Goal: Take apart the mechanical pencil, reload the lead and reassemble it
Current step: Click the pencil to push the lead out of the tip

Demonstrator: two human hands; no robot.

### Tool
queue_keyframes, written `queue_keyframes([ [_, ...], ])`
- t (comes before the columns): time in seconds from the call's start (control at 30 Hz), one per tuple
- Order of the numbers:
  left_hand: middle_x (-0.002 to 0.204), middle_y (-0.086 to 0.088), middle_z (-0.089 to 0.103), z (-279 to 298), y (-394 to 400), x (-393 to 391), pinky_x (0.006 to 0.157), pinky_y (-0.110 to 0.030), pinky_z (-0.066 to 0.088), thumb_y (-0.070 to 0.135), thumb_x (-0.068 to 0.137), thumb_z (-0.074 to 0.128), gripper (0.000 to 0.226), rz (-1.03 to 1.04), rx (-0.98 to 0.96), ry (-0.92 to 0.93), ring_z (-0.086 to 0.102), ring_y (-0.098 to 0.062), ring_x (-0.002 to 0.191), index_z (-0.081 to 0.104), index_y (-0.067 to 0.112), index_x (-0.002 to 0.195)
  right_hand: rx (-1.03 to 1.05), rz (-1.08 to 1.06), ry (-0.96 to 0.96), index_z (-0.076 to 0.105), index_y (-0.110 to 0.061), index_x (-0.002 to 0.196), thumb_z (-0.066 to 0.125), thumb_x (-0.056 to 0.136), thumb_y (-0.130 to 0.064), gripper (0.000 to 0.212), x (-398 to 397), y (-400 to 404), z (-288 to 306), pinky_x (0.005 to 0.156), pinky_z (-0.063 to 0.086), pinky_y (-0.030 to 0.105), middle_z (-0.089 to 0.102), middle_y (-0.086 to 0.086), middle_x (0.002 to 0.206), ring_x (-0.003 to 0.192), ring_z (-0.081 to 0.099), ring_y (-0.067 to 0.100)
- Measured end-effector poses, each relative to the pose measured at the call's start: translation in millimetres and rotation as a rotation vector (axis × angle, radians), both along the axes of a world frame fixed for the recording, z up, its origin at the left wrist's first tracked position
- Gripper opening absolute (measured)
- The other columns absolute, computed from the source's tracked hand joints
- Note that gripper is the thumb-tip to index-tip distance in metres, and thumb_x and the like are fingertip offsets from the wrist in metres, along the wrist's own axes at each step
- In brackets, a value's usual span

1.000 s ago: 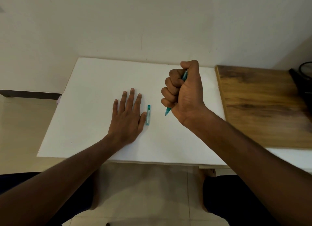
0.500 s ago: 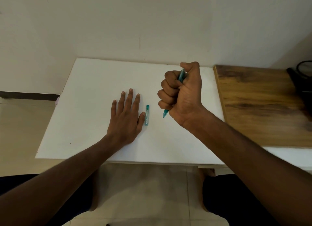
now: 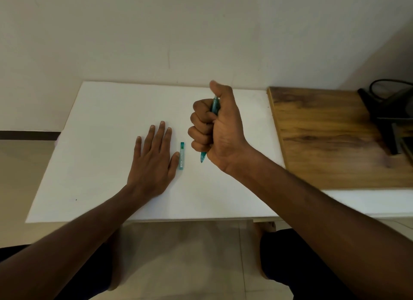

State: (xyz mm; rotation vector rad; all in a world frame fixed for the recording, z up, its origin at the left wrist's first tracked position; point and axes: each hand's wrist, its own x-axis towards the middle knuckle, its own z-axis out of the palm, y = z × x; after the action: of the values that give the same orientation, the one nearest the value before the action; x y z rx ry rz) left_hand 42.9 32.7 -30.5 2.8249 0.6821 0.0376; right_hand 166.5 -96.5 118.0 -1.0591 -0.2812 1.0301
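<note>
1. The right hand (image 3: 218, 129) stays fisted around the teal mechanical pencil (image 3: 215, 105), tip pointing down above the white table (image 3: 107, 111); the thumb, pressed on the cap end a second ago, has now lifted clear.
2. That looks like a finished click, testing the lead before disassembly.
3. The left hand (image 3: 154, 161) remains flat, fingers spread, holding nothing, thumb just beside the teal lead case (image 3: 182, 155).
4. The pencil appears whole, so taking it apart has not begun.
</note>
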Motion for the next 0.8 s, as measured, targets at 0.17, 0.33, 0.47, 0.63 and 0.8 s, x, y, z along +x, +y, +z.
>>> queue_keyframes([
  [0.17,0.184,-0.007,-0.002,-4,0,0,0.136,-0.058,0.007,0.056,0.110,0.017,0.076,-0.004,0.012,-0.012,-0.002,-0.030,0.170,0.007,0.016,0.174,-0.020,-0.036,-0.004,0.014,-0.018,0.063,0.028,0.110,-0.043,0.054,-2,1,0,0.050,0.009,0.027,0.010,0.001,0.058,0.050,0.006,0.016],
  [0.33,0.184,-0.006,-0.004,-8,2,1,0.136,-0.059,0.008,0.054,0.113,0.022,0.074,0.001,0.018,-0.001,-0.003,-0.030,0.170,0.006,0.017,0.174,-0.009,-0.063,0.006,0.019,-0.023,0.056,0.026,0.110,-0.040,0.057,0,0,-1,0.049,0.013,0.023,0.015,-0.003,0.050,0.050,0.008,0.016],
  [0.47,0.184,-0.006,-0.003,-6,1,2,0.136,-0.058,0.006,0.057,0.110,0.018,0.077,0.005,0.013,0.002,-0.003,-0.030,0.170,0.006,0.017,0.174,0.002,-0.068,0.021,0.014,-0.018,0.064,0.032,0.108,-0.055,0.060,2,1,1,0.051,0.010,0.027,0.011,0.001,0.057,0.050,0.007,0.016],
  [0.63,0.184,-0.006,-0.005,-1,0,2,0.136,-0.059,0.006,0.055,0.111,0.019,0.075,0.009,0.005,0.015,-0.004,-0.030,0.170,0.006,0.016,0.174,-0.023,-0.085,0.011,0.015,-0.018,0.064,0.032,0.109,-0.042,0.054,5,1,-1,0.050,0.011,0.025,0.012,0.001,0.058,0.050,0.008,0.015],
  [0.8,0.184,-0.007,-0.004,4,-2,2,0.136,-0.058,0.006,0.056,0.109,0.018,0.077,0.009,-0.011,0.021,-0.003,-0.031,0.170,0.007,0.016,0.174,-0.024,-0.044,0.011,0.013,-0.017,0.064,0.035,0.108,-0.051,0.059,3,2,-3,0.052,0.009,0.029,0.011,0.001,0.057,0.050,0.007,0.016],
])
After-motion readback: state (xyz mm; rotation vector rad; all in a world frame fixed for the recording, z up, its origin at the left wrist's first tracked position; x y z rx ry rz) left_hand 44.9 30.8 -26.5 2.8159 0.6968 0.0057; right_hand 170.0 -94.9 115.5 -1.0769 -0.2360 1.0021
